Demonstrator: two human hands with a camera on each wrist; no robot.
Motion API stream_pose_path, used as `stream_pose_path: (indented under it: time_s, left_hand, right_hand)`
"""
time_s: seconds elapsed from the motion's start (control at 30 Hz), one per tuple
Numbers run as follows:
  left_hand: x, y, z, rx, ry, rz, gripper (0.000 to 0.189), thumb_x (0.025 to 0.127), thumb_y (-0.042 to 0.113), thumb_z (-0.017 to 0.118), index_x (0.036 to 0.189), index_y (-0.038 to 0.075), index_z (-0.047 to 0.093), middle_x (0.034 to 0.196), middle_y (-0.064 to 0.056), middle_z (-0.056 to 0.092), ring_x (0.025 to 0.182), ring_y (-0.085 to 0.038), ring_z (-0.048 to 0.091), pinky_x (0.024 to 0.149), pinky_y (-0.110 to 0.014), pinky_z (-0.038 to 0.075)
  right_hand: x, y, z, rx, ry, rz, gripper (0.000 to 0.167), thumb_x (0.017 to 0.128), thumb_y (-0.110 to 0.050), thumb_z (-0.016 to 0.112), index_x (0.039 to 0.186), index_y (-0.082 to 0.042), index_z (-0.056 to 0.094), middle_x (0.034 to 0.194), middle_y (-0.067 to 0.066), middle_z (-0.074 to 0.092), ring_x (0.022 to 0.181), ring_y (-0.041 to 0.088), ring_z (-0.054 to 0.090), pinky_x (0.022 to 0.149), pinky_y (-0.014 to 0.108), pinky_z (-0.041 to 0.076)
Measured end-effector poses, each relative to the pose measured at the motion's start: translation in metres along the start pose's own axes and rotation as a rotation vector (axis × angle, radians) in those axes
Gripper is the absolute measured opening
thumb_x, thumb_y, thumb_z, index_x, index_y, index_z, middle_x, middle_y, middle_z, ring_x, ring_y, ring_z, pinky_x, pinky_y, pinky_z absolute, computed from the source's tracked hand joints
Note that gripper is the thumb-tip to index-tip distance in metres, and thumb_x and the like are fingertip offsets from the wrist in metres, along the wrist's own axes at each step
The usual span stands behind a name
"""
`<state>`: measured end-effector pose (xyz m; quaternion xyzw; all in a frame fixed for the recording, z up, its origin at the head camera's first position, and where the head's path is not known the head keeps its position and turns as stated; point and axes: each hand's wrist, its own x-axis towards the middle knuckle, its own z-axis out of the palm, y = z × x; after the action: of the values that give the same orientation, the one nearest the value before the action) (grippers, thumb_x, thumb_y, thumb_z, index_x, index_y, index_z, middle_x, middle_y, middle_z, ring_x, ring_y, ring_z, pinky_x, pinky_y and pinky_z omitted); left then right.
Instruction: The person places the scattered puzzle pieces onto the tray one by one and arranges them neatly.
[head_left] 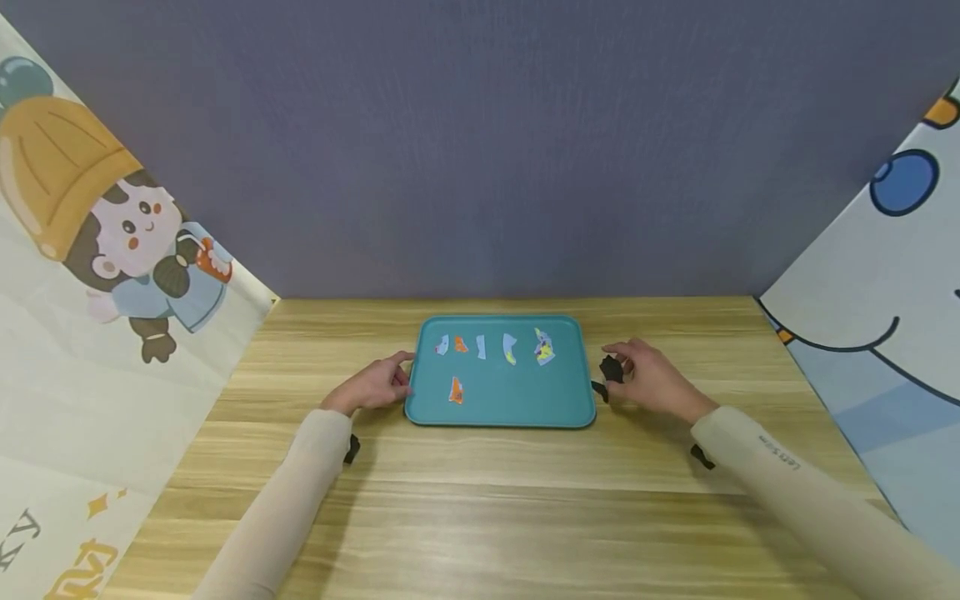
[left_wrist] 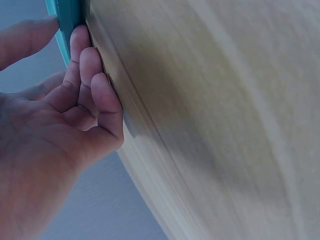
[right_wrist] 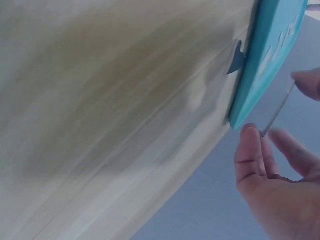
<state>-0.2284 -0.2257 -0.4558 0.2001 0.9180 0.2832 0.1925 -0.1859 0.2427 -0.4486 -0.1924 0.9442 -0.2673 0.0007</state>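
A teal tray [head_left: 517, 408] lies on the wooden table, bearing several small irregular puzzle pieces with printed faces, among them an orange one [head_left: 456, 390] and a yellow-and-purple one [head_left: 544, 347]. My left hand [head_left: 375, 383] holds the tray's left edge; in the left wrist view its thumb [left_wrist: 30, 40] is at the rim and its fingers curl against the side. Off the right edge, my right hand [head_left: 651, 379] pinches a black-sided puzzle piece [head_left: 612, 369], seen edge-on as a thin piece [right_wrist: 278, 113] in the right wrist view. Another dark piece [right_wrist: 237, 59] lies beside the tray.
The wooden table [head_left: 495, 508] meets a dark grey-blue panel [head_left: 480, 167] at its far edge. Cartoon-printed panels stand on the left [head_left: 67, 333] and right [head_left: 862, 275]. Small black items show beside the left sleeve [head_left: 352, 450] and right sleeve [head_left: 702, 456].
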Motion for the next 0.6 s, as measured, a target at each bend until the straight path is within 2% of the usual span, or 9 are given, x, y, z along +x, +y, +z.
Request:
stream_pose_path:
  time_s: [0.13, 0.33, 0.6]
  left_hand:
    - [0.000, -0.001, 0.000, -0.002, -0.001, 0.001, 0.065, 0.088, 0.008, 0.065, 0.143, -0.001, 0.032, 0.090, -0.005, 0.059, 0.079, -0.016, 0.056, 0.072, -0.034, 0.047]
    - [0.001, -0.002, 0.000, -0.006, -0.004, 0.000, 0.064, 0.088, 0.008, 0.065, 0.143, -0.001, 0.032, 0.091, -0.006, 0.059, 0.080, -0.016, 0.056, 0.072, -0.034, 0.047]
    - [0.000, -0.001, 0.000, -0.011, -0.002, -0.004, 0.064, 0.088, 0.008, 0.065, 0.143, -0.001, 0.033, 0.092, -0.006, 0.059, 0.080, -0.016, 0.056, 0.073, -0.035, 0.047]
  right_hand:
    - [0.000, -0.002, -0.003, -0.004, 0.021, 0.000, 0.050, 0.078, -0.017, 0.075, 0.123, 0.000, 0.059, 0.091, 0.008, 0.051, 0.078, 0.022, 0.053, 0.065, 0.035, 0.045]
    - [0.001, -0.005, -0.003, 0.027, 0.048, 0.002, 0.047, 0.078, -0.019, 0.076, 0.118, -0.001, 0.059, 0.099, 0.009, 0.056, 0.085, 0.024, 0.056, 0.073, 0.039, 0.047]
    - [0.006, -0.013, 0.003, 0.107, 0.122, -0.064, 0.047, 0.076, -0.015, 0.080, 0.114, 0.001, 0.059, 0.103, 0.011, 0.061, 0.088, 0.027, 0.060, 0.073, 0.041, 0.050]
